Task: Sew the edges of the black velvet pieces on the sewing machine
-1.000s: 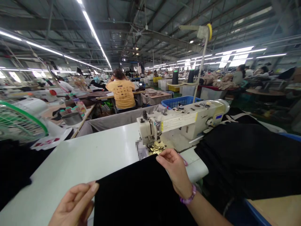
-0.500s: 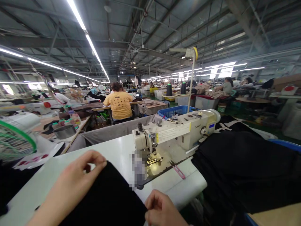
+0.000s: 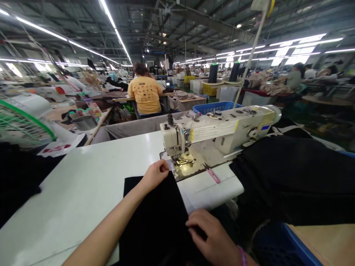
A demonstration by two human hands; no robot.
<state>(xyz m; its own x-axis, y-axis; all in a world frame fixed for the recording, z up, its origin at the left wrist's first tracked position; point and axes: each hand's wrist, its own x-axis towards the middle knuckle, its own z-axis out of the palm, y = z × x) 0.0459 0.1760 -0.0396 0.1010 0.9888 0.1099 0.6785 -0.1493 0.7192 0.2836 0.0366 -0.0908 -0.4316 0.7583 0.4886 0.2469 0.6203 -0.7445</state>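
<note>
A piece of black fabric point(image 3: 155, 218) lies over the white table's front edge. My left hand point(image 3: 157, 174) pinches its far right corner, just in front of the presser foot of the sewing machine point(image 3: 210, 135). Lower down, my right hand point(image 3: 212, 232) holds the fabric's right edge between thumb and fingers. A small whitish piece shows beside my left fingertips; I cannot tell what it is. Pink-handled thread snips point(image 3: 212, 173) rest on the table to the right of the needle area.
A stack of black fabric point(image 3: 299, 173) is at the right, above a blue basket point(image 3: 299, 245). More black cloth point(image 3: 16, 177) and a green-rimmed fan point(image 3: 24, 122) are at the left. Ahead, a person in a yellow shirt point(image 3: 144, 94) sits facing away.
My left hand has carried the fabric corner forward and right, up to the machine's foot. My right hand still holds the edge, now further right. The view has tilted down.
</note>
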